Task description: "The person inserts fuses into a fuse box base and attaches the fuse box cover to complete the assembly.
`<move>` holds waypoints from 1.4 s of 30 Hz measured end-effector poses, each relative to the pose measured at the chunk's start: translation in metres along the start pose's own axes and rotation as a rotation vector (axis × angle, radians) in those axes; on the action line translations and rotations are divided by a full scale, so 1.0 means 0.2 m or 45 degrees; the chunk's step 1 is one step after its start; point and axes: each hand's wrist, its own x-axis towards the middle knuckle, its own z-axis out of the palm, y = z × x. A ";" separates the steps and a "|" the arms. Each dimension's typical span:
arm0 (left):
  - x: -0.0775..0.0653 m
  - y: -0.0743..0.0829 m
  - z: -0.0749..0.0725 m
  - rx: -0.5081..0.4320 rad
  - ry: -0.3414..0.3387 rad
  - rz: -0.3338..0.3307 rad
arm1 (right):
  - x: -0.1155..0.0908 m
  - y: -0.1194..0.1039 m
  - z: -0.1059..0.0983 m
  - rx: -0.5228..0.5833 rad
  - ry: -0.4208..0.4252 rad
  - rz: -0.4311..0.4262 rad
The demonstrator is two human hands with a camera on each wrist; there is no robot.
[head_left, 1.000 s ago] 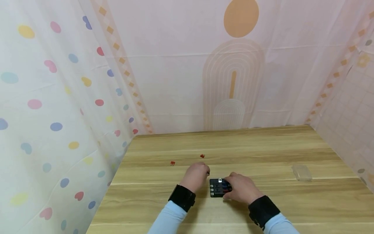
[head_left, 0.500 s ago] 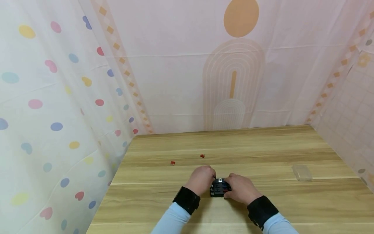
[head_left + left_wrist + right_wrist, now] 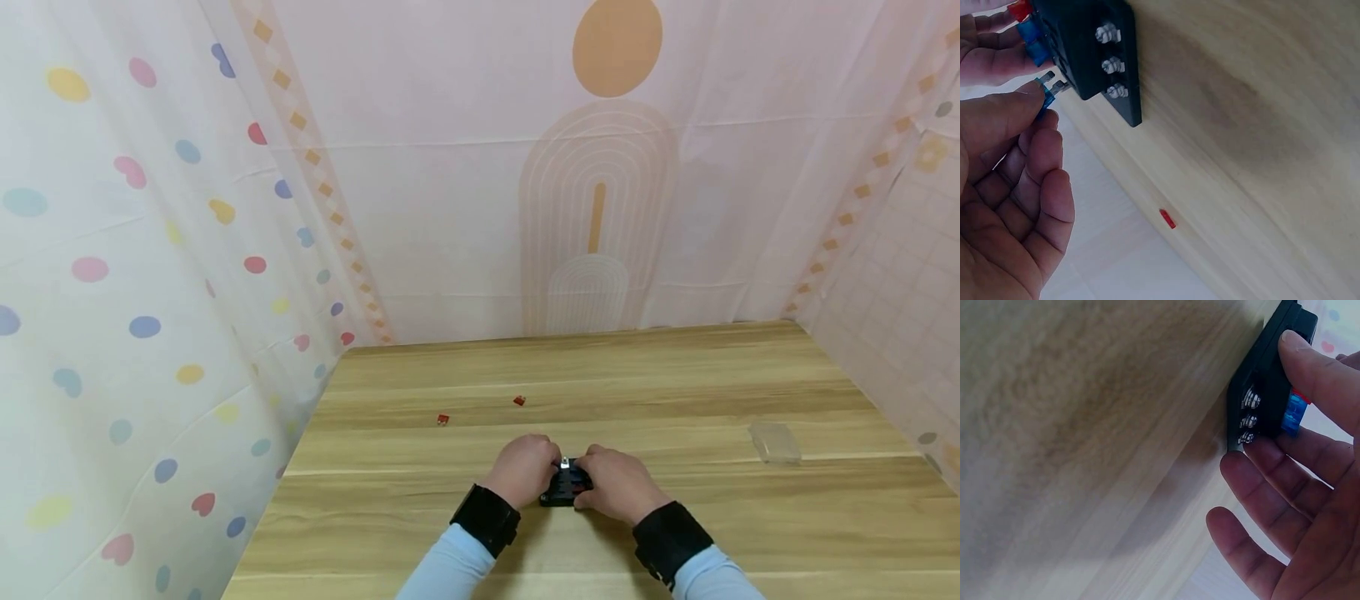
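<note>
Low in the head view, near the centre of the pale wood-grain table (image 3: 360,517), I find the black rectangular plastic fuse block (image 3: 558,501) between the person's two hands. What has just changed is the left hand (image 3: 522,469): a second ago it was apart from the block, off its left edge, and now it has come over the upper left corner. The right hand (image 3: 618,483) stays at the block's right end, thumb on the near edge and fingers on the far one. Two small red blade fuses, one here (image 3: 443,420) and one farther right (image 3: 519,401), lie where they were, as does the clear plastic cover (image 3: 776,443) well off to the right.

Through the left wrist camera I see thumb and index finger pinching a small translucent blue blade fuse (image 3: 1049,98), its flat metal prongs towards the block. Blue and red fuses stand on the block's face, above its silver screws (image 3: 1112,65). I cannot tell whether the prongs touch the block. To me, the change means fuse and block are now together for fitting, though I judge it not yet seated.

Through the right wrist camera, the thumb presses the block's side; the outer two fingers are spread clear.
</note>
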 end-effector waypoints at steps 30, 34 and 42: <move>0.01 0.00 0.04 0.119 -0.045 0.064 | 0.00 0.01 0.00 0.032 0.014 -0.019; 0.01 -0.01 0.03 0.102 -0.049 0.066 | 0.00 0.01 0.00 0.050 -0.002 -0.006; 0.02 -0.02 0.03 0.068 -0.039 0.090 | 0.01 0.01 0.00 0.030 -0.004 -0.011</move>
